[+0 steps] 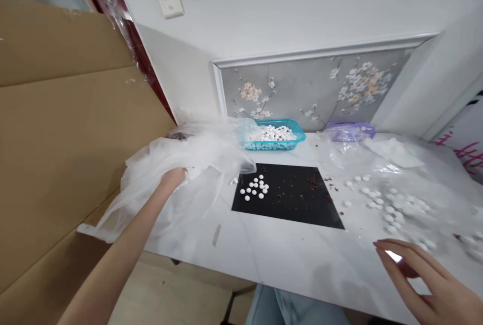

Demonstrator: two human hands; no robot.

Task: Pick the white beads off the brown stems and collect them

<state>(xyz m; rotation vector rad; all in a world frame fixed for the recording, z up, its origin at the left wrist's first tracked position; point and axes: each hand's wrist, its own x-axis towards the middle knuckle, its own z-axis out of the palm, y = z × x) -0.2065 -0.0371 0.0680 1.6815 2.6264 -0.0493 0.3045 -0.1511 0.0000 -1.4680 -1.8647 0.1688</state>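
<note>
My left hand [174, 179] reaches into a large clear plastic bag [204, 149] at the left of the table. The film hides its fingers, and a few white pieces show just beyond it. My right hand [430, 279] hovers over the table's front right with its fingers loosely bent and apart, holding nothing visible. On a black mat [290, 209] between the hands lie several small round white pieces [254, 187] and scattered brown star-shaped bits [313, 181]. More white discs [392, 214] lie loose on the right, nearest to my right hand.
A blue plastic basket [300, 136] full of white pieces stands against the wall, with a purple basket [350, 131] to its right. Crumpled clear plastic [385, 166] covers the right side. A large cardboard box [75, 113] rises on the left beside the marbled table [264, 249].
</note>
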